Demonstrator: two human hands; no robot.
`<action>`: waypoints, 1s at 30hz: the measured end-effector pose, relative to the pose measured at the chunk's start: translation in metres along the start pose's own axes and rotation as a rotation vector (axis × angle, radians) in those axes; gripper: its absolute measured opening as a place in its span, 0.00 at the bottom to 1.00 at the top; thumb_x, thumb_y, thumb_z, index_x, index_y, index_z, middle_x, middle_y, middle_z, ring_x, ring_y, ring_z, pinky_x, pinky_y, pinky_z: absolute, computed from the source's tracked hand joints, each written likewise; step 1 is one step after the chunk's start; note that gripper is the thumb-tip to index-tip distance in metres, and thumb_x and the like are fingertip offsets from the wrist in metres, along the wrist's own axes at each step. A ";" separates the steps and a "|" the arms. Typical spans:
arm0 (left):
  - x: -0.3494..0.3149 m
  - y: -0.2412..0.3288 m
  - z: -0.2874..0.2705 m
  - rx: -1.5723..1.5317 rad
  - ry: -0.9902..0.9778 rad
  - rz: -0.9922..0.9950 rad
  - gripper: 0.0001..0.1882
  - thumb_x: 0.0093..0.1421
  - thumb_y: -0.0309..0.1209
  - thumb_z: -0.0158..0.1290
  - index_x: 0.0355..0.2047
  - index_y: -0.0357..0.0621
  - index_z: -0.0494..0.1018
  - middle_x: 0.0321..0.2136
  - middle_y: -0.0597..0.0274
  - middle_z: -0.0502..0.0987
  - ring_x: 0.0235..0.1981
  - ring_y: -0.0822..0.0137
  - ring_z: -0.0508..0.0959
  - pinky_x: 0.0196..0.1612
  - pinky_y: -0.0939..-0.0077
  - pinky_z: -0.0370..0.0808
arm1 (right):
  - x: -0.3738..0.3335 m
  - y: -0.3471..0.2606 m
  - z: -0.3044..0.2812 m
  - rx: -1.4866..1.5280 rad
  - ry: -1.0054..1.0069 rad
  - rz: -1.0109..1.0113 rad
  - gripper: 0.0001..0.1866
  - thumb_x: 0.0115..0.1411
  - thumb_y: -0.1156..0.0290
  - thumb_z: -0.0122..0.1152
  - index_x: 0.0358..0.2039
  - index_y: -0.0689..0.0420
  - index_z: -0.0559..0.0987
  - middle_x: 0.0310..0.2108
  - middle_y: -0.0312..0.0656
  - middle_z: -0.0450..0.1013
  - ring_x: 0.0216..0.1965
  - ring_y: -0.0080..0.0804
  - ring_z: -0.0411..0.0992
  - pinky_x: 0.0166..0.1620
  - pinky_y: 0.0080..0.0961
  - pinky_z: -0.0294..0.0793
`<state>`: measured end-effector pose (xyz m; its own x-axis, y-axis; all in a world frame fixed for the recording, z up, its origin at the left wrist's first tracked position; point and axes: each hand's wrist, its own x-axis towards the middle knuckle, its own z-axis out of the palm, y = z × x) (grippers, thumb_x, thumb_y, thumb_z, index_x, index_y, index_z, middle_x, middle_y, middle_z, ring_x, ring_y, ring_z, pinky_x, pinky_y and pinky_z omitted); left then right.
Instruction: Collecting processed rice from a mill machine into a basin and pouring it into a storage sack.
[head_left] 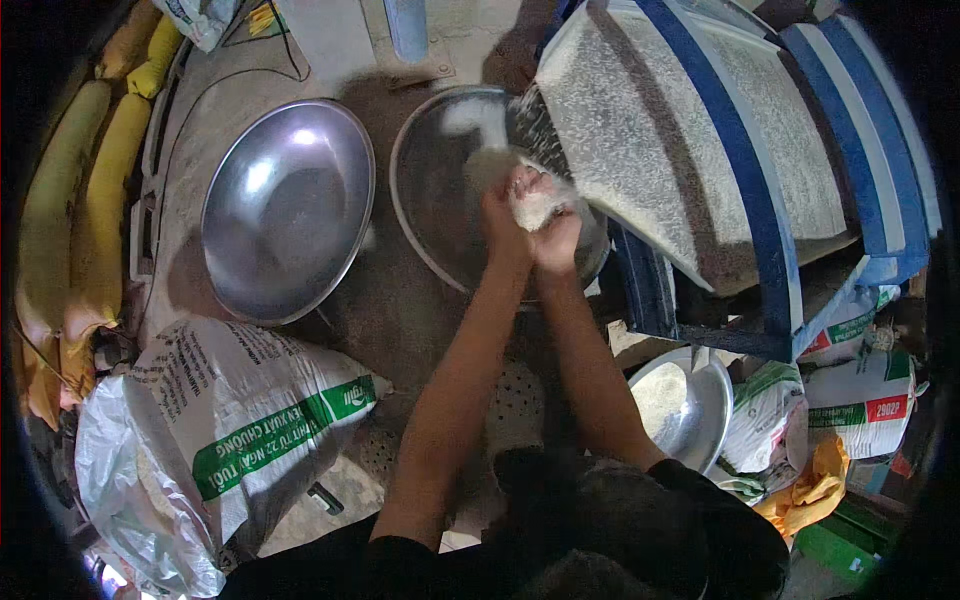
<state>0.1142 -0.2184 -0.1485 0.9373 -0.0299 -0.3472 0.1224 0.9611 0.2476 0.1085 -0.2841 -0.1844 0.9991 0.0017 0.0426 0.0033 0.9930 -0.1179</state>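
While pale grains (540, 208) spill off the blue-framed chute (738, 140), left hand (503, 213) and right hand (557, 243) are cupped together, fingers curled around a heap of them. Grains sit above the wide metal basin (430, 215); can't tell exact finger spacing.

Pale, loose grain (538, 208) is cupped between the bare left hand (503, 212) and the bare right hand (556, 240), right over the wide, round metal basin (425, 220)! More is spread across the sloping, blue-framed surface (640, 150) alongside. Leftward, a shiny, silver metal bowl (290, 220) is seen, with a white-and-green printed sack (250, 410) slumped below.
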 end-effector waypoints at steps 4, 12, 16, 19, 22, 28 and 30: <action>0.006 0.010 -0.003 -0.001 0.078 0.017 0.11 0.59 0.32 0.42 0.29 0.38 0.71 0.28 0.57 0.74 0.30 0.60 0.75 0.38 0.66 0.74 | 0.006 0.007 0.001 0.077 0.226 0.054 0.21 0.57 0.65 0.36 0.41 0.69 0.70 0.43 0.54 0.70 0.46 0.48 0.69 0.54 0.40 0.66; -0.017 0.033 0.011 -0.046 0.066 0.113 0.15 0.60 0.32 0.38 0.36 0.34 0.70 0.35 0.54 0.74 0.37 0.59 0.74 0.45 0.62 0.72 | -0.004 0.024 0.053 -0.512 0.237 -0.091 0.22 0.63 0.63 0.31 0.46 0.65 0.70 0.47 0.53 0.68 0.48 0.44 0.68 0.55 0.37 0.65; -0.056 0.080 0.029 -0.153 -0.097 0.200 0.17 0.61 0.33 0.35 0.37 0.34 0.70 0.36 0.54 0.73 0.39 0.59 0.72 0.47 0.61 0.70 | -0.022 0.067 0.105 -0.083 0.119 0.122 0.18 0.67 0.59 0.38 0.37 0.62 0.70 0.38 0.46 0.69 0.41 0.40 0.67 0.52 0.38 0.65; -0.105 0.133 0.070 -0.167 -0.015 0.304 0.17 0.60 0.35 0.36 0.37 0.35 0.70 0.35 0.55 0.73 0.38 0.58 0.72 0.49 0.61 0.68 | -0.024 0.108 0.167 -0.225 0.201 0.231 0.18 0.67 0.59 0.39 0.37 0.62 0.69 0.38 0.45 0.69 0.41 0.38 0.67 0.51 0.37 0.65; -0.165 0.203 0.112 -0.072 -0.045 0.687 0.12 0.59 0.30 0.35 0.28 0.38 0.68 0.31 0.56 0.71 0.38 0.61 0.71 0.49 0.66 0.67 | -0.033 0.164 0.243 -0.547 0.029 0.395 0.17 0.66 0.60 0.39 0.36 0.61 0.72 0.36 0.43 0.71 0.39 0.34 0.69 0.48 0.31 0.68; -0.269 0.338 0.083 0.185 0.058 1.290 0.10 0.52 0.22 0.44 0.35 0.32 0.69 0.35 0.51 0.74 0.37 0.63 0.74 0.44 0.68 0.73 | -0.107 0.313 0.358 0.025 -0.400 0.943 0.15 0.62 0.64 0.45 0.24 0.62 0.67 0.20 0.37 0.59 0.22 0.28 0.61 0.27 0.25 0.67; -0.296 0.356 0.082 0.526 0.350 1.570 0.17 0.46 0.13 0.52 0.40 0.27 0.69 0.36 0.52 0.75 0.33 0.66 0.76 0.35 0.71 0.77 | -0.122 0.363 0.381 -0.405 -0.677 0.962 0.16 0.62 0.63 0.45 0.31 0.65 0.72 0.26 0.42 0.69 0.24 0.28 0.65 0.30 0.27 0.69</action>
<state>-0.0931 0.1103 0.1171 0.1477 0.9223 0.3572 -0.6336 -0.1891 0.7502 -0.0288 0.1212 0.1460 0.3805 0.8881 0.2580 -0.5847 0.4472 -0.6769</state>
